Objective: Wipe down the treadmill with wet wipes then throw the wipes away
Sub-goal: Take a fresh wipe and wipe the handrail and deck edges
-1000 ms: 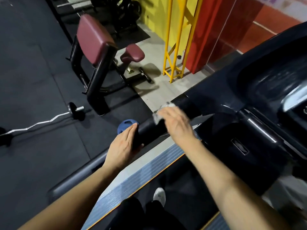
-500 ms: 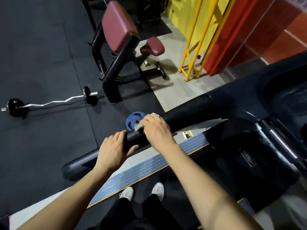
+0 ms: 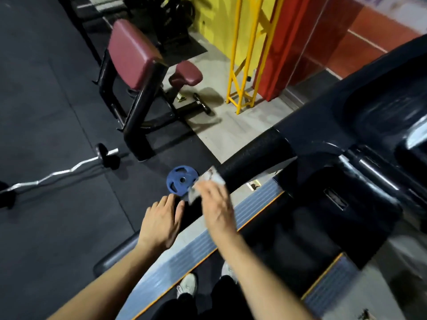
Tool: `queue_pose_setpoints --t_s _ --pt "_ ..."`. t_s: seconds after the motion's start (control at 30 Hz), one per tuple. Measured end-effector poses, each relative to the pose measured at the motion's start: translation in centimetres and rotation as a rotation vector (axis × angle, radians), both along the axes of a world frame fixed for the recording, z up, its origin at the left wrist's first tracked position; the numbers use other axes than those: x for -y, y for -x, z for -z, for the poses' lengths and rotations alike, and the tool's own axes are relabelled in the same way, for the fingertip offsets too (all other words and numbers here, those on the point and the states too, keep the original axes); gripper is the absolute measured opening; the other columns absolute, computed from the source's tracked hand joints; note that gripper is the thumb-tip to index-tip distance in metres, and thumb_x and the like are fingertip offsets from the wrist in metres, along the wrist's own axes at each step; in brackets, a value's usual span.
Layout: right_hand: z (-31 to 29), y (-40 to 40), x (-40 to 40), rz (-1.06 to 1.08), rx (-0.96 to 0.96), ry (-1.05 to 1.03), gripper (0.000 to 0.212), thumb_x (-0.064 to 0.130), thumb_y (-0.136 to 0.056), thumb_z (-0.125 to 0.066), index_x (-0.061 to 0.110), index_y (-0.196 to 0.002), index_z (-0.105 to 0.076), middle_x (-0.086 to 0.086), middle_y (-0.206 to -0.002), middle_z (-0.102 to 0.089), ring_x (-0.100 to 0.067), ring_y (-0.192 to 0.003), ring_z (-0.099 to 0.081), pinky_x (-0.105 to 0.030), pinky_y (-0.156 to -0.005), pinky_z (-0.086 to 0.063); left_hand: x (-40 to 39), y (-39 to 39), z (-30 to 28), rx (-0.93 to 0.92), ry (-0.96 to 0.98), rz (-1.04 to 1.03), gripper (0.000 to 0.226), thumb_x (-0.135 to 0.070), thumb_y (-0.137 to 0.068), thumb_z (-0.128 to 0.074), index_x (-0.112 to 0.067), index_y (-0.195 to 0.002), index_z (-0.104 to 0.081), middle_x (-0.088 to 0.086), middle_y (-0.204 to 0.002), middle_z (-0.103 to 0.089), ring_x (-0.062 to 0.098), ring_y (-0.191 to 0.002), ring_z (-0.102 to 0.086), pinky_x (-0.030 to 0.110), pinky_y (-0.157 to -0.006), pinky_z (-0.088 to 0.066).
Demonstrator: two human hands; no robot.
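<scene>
Your right hand (image 3: 216,204) holds the wet wipe (image 3: 208,184) bunched under its fingers against the treadmill's left handrail (image 3: 251,165), partway along the padded black bar, on the stretch nearer you than the console (image 3: 381,116). The hand is blurred, so how tightly the fingers curl round the wipe is hard to say, but the crumpled white sheet sticks out beyond your fingertips. Your left hand (image 3: 161,224) lies flat on the same rail just nearer to you, fingers straight and together, holding nothing. Your white shoes (image 3: 188,286) stand on the belt (image 3: 286,239) between the ribbed side rails. On the dark floor beyond the handrail lie a blue weight plate (image 3: 181,180) and a curl bar (image 3: 57,174), with a maroon-padded bench (image 3: 134,58) behind them.
</scene>
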State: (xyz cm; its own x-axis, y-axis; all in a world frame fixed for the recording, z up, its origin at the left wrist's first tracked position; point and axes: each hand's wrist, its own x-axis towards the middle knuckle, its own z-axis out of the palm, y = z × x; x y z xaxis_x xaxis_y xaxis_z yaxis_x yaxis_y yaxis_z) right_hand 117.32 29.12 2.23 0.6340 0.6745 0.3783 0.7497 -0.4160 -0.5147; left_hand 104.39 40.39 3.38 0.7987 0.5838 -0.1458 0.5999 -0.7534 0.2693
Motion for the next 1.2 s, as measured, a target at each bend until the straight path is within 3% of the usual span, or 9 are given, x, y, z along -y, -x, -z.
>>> queue_pose_setpoints --t_s 0.1,0.3,0.43,0.53,0.67,0.77,0.9,1.03,1.2 --pt "0.7 1.3 1.0 -0.037 0.005 -0.105 0.034 0.007 -0.096 -0.054 0.013 -0.126 -0.068 -0.001 -0.13 -0.064 -0.021 -0.114 -0.056 -0.032 -0.104 -0.046 -0.6 -0.2 0.4 0.05 0.033 0.098 0.043 -0.048 -0.105 -0.014 -0.023 -0.11 -0.049 -0.001 -0.095 -0.053 0.033 -0.084 -0.056 0.049 -0.075 -0.046" --pt "-0.3 -10.2 1.1 0.573 -0.011 -0.295 0.034 0.001 -0.089 -0.064 0.018 -0.117 -0.074 -0.006 -0.106 -0.061 -0.027 -0.095 -0.054 -0.039 -0.085 -0.05 -0.4 -2.5 -0.2 0.09 0.064 0.244 0.057 -0.046 -0.103 -0.028 -0.01 -0.145 -0.039 0.012 -0.127 -0.057 0.035 -0.103 -0.058 0.048 -0.09 -0.048" --pt "0.3 -9.7 0.1 0.679 -0.08 -0.493 0.032 0.003 -0.091 -0.064 0.016 -0.117 -0.075 -0.005 -0.098 -0.056 -0.024 -0.09 -0.056 -0.036 -0.082 -0.051 -0.8 -6.4 -0.6 0.119 0.073 0.354 0.066 -0.049 -0.103 -0.023 -0.007 -0.153 -0.029 0.014 -0.141 -0.05 0.034 -0.121 -0.053 0.047 -0.105 -0.043" --pt "2.1 -2.8 -0.2 0.661 -0.256 -0.531 0.032 0.01 -0.094 -0.061 0.021 -0.122 -0.071 0.005 -0.104 -0.054 -0.018 -0.096 -0.06 -0.04 -0.085 -0.053 -0.6 -9.6 -1.1 0.109 0.069 0.434 0.07 -0.049 -0.101 -0.015 -0.005 -0.154 -0.028 0.021 -0.147 -0.045 0.04 -0.127 -0.051 0.049 -0.107 -0.042" --pt "2.9 3.6 -0.1 0.555 -0.342 -0.568 0.032 -0.004 -0.092 -0.058 0.01 -0.117 -0.071 -0.002 -0.126 -0.062 -0.006 -0.125 -0.055 -0.025 -0.106 -0.043 0.8 -10.4 -1.3 0.15 0.101 0.374 0.078 -0.06 -0.094 -0.011 -0.014 -0.155 -0.025 0.015 -0.151 -0.045 0.038 -0.129 -0.052 0.05 -0.1 -0.048" --pt "2.7 0.8 0.6 0.611 -0.351 -0.552 0.024 0.0 -0.093 -0.06 0.01 -0.111 -0.073 -0.002 -0.12 -0.064 -0.008 -0.115 -0.061 -0.02 -0.098 -0.047 0.7 -10.4 -0.8 0.165 0.111 0.296 0.066 -0.058 -0.097 -0.011 -0.026 -0.153 -0.026 0.004 -0.149 -0.05 0.03 -0.129 -0.053 0.049 -0.099 -0.048" --pt "2.4 -6.8 2.0 0.773 -0.358 -0.638 0.026 0.001 -0.089 -0.061 0.014 -0.108 -0.073 -0.001 -0.104 -0.064 -0.016 -0.094 -0.062 -0.035 -0.083 -0.053 1.2 -10.9 -0.4 0.151 0.056 0.272 0.049 -0.044 -0.106 -0.022 -0.025 -0.151 -0.029 0.005 -0.148 -0.051 0.032 -0.128 -0.053 0.047 -0.099 -0.047" --pt "1.8 -13.5 4.2 0.886 -0.397 -0.711 0.028 0.004 -0.092 -0.062 0.014 -0.118 -0.067 -0.002 -0.113 -0.066 -0.015 -0.1 -0.062 -0.028 -0.085 -0.051 1.1 -10.9 -0.1 0.155 0.016 0.287 0.05 -0.043 -0.106 -0.025 -0.022 -0.151 -0.03 0.008 -0.146 -0.052 0.033 -0.129 -0.053 0.047 -0.1 -0.045" --pt "2.1 -8.6 2.6 0.721 -0.257 -0.644 0.02 0.006 -0.092 -0.061 0.015 -0.105 -0.072 -0.002 -0.101 -0.061 -0.023 -0.09 -0.061 -0.032 -0.079 -0.05 1.1 -10.9 0.3 0.171 0.008 0.28 0.05 -0.041 -0.106 -0.024 -0.019 -0.151 -0.031 0.009 -0.146 -0.052 0.034 -0.129 -0.052 0.045 -0.101 -0.044"
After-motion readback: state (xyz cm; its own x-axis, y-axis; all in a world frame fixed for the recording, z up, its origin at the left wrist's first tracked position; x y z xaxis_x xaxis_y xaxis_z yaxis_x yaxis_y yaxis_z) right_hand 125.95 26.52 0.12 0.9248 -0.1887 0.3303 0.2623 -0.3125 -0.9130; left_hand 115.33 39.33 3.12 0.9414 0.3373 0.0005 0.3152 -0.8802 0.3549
